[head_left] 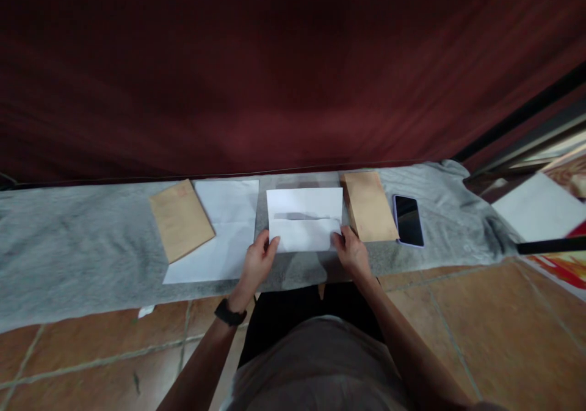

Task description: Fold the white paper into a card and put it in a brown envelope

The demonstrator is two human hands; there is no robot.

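Observation:
A white sheet of paper, its near part folded up over the rest, is held between both hands above the grey cloth. My left hand pinches its near left corner, thumb on top. At the near right corner, my right hand grips the same sheet, fingers closed on the edge. Just right of the sheet lies a brown envelope stack. To the left, larger white paper with a faint crease lies flat, partly under another brown envelope.
A phone with a dark screen lies right of the brown stack. Grey cloth covers the long narrow surface. Behind it hangs a dark red curtain. A white sheet sits at the far right. Below is a tiled floor.

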